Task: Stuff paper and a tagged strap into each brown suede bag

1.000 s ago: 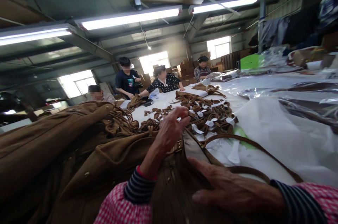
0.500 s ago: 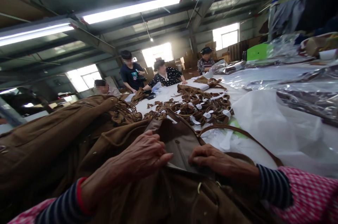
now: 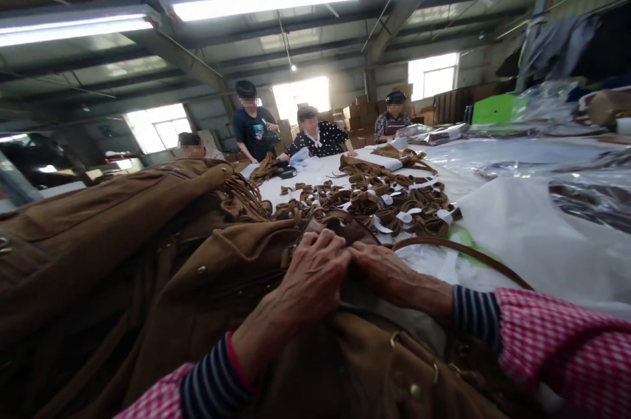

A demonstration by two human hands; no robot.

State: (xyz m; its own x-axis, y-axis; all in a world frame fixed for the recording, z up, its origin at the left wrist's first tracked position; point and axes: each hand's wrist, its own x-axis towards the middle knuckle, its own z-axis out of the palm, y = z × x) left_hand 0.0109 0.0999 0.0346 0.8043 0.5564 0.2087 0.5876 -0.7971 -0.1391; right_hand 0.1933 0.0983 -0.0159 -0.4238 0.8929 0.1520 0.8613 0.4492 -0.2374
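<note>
A brown bag with brass-coloured rings and studs lies right in front of me, its mouth turned up. My left hand is closed, with fingers curled at the smooth dark-brown inner panel of the bag. Almost touching it, my right hand is closed on the same panel from the other side. Both sets of fingertips are hidden in the folds, so the exact part pinched does not show. A brown strap arches out beyond my right wrist.
More brown bags are heaped on the left. Short brown straps with white tags lie in a pile ahead on the white table. Clear plastic wrapping spreads to the right. Several people stand around the far side, one in a dotted top.
My hands have come together and moved farther into the bag's upper part. The zipper between them, visible before, is now covered. The view has shifted slightly.
</note>
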